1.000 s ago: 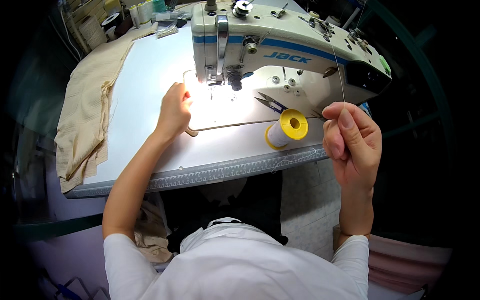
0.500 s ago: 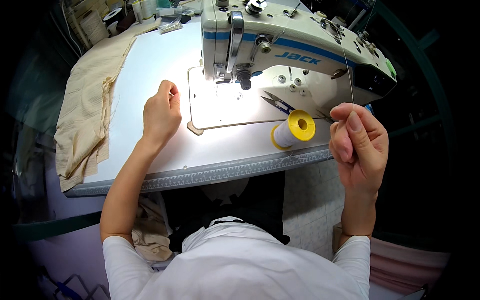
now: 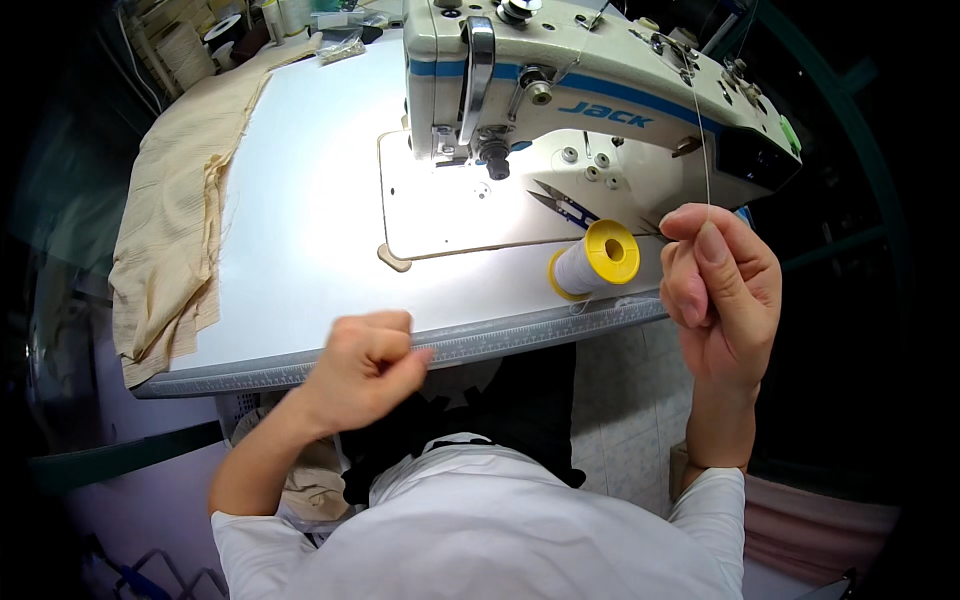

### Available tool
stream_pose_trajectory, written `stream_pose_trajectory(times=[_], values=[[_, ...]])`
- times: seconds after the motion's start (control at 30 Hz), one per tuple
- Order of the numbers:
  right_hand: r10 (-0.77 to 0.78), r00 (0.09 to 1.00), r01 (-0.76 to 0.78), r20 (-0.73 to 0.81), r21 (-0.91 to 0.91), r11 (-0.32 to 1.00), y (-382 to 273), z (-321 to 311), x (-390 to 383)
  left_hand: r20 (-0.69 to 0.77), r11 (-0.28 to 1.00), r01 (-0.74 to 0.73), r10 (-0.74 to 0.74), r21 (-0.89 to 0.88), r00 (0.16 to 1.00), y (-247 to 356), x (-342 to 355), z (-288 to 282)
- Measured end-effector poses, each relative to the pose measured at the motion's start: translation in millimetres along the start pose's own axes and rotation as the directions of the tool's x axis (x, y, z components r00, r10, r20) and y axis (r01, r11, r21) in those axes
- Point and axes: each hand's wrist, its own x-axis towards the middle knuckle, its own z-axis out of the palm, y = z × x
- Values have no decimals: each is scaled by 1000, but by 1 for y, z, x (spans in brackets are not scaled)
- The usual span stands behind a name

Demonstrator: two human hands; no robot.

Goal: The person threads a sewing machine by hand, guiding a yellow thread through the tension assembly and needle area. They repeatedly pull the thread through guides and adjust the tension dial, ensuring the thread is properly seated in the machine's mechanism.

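My right hand [image 3: 725,290] is raised right of the spool, thumb and forefinger pinched on a thin pale thread [image 3: 706,160]. The thread runs taut from my fingertips up to the top of the white and blue sewing machine [image 3: 610,85]. My left hand [image 3: 365,368] is over the table's front edge, its fingers curled closed; anything inside them is hidden. Between my hands, a yellow-ended spool of white thread [image 3: 580,270] lies on its side near that edge. Thread snips [image 3: 565,205] rest behind it on the machine bed.
Beige crinkled fabric [image 3: 175,220] lies along the table's left side. A measuring tape [image 3: 480,347] runs along the front edge of the table [image 3: 290,250]. Several small bobbins [image 3: 592,173] sit under the machine arm. Thread cones [image 3: 185,55] and a small clear bag [image 3: 342,47] stand at the back left.
My left hand has come down from beside the machine bed toward me and rightward, to the table's front edge. My right hand keeps its pinch on the thread, nearly still.
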Motion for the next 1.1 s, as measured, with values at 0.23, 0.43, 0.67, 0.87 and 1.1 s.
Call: stream_pose_trajectory(times=[0.23,0.43,0.67,0.87,1.1], values=[[63,998,-64,-11,-35,997,-11,0,-4,-135,895,-367,409,255,902,22,4,10],[53,998,-57,26,140,989,-21,2,-2,-233,826,-559,558,69,796,40,15,7],[23,999,-21,-26,83,996,-24,-4,-7,-249,882,41,-177,-470,952,4,5,25],[55,998,-52,-30,103,993,-18,-9,-7,-382,881,207,-382,-425,842,-15,-2,27],[75,997,-71,-28,117,991,-6,-13,-8,-433,935,220,-327,-279,840,-35,-9,23]])
